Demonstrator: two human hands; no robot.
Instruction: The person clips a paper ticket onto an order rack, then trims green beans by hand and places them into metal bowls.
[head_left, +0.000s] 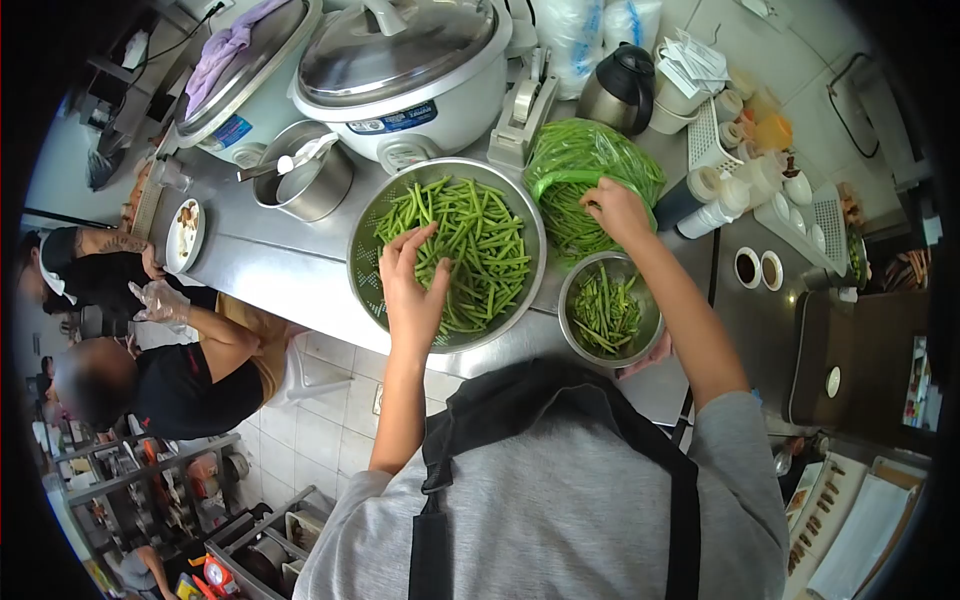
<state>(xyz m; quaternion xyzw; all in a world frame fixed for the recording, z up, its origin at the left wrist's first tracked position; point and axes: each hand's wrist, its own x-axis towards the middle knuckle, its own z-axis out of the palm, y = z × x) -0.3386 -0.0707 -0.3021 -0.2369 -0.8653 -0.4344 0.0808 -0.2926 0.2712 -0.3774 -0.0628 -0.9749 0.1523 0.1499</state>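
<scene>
Cut green beans [485, 235] fill a wide metal colander [530, 290] on the steel counter. Over its left part is my left hand [410, 285], fingers spread above the beans. My right hand [612, 212] is at the mouth of a green plastic bag [590, 150] of long beans, its fingers pressed together; whatever they hold is too small to make out. Below the bag stands a small metal bowl [655, 325] with short bean pieces [603, 312]. A bit of another hand [648, 357] shows at the bowl's lower right edge.
Behind the colander stand a large rice cooker [400, 70] and a metal pot [325, 185]. A tape dispenser [522, 115], a thermos [615, 90] and sauce bottles [720, 205] line the back. Two people [170, 385] in black are at the left, near a plate [185, 237].
</scene>
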